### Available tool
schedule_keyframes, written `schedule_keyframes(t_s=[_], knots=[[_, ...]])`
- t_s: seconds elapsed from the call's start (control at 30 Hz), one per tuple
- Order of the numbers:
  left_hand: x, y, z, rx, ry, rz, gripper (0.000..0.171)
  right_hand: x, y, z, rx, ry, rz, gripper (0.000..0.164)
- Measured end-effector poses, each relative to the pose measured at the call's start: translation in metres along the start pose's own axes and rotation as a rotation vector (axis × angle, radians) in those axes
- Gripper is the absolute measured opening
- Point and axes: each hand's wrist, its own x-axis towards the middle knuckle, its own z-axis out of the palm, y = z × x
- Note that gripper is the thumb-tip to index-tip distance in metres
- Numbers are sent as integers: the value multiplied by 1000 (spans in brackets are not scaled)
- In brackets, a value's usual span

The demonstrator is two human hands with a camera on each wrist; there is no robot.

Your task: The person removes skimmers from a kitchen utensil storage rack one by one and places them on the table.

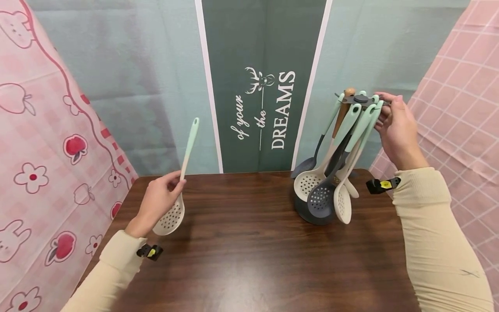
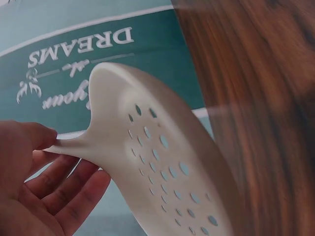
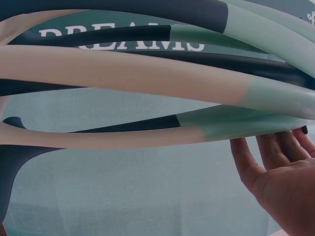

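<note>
My left hand (image 1: pixel 157 195) pinches a cream skimmer (image 1: pixel 170 219) with a mint-green handle by its neck, handle up and perforated bowl down, at the left of the table. In the left wrist view its holed bowl (image 2: pixel 162 162) fills the middle, thumb and fingers on the thin neck. At the right stands a utensil rack (image 1: pixel 360 100) hung with several cream and dark grey utensils with mint handles. My right hand (image 1: pixel 399 125) grips the rack's right edge at the top. In the right wrist view, its fingers (image 3: pixel 273 152) are at a mint handle end (image 3: pixel 246 123).
On the rack hang a dark grey slotted spoon (image 1: pixel 321 200), cream slotted spoons (image 1: pixel 343 206) and a wooden-handled utensil (image 1: pixel 341 117). The rack's dark round base (image 1: pixel 308 213) sits on the brown wooden table (image 1: pixel 241 242). Curtains stand behind and at both sides.
</note>
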Motion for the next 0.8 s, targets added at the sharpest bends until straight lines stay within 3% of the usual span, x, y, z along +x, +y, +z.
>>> schedule_keyframes(t_s=[0.3,0.8], knots=[[-24,-32,-8,22,-9,-89,29,4,2,1,-46,57,-25,23],[-52,-58,-24,71,-52,-187,30,16,-3,-1,-228,171,9,14]])
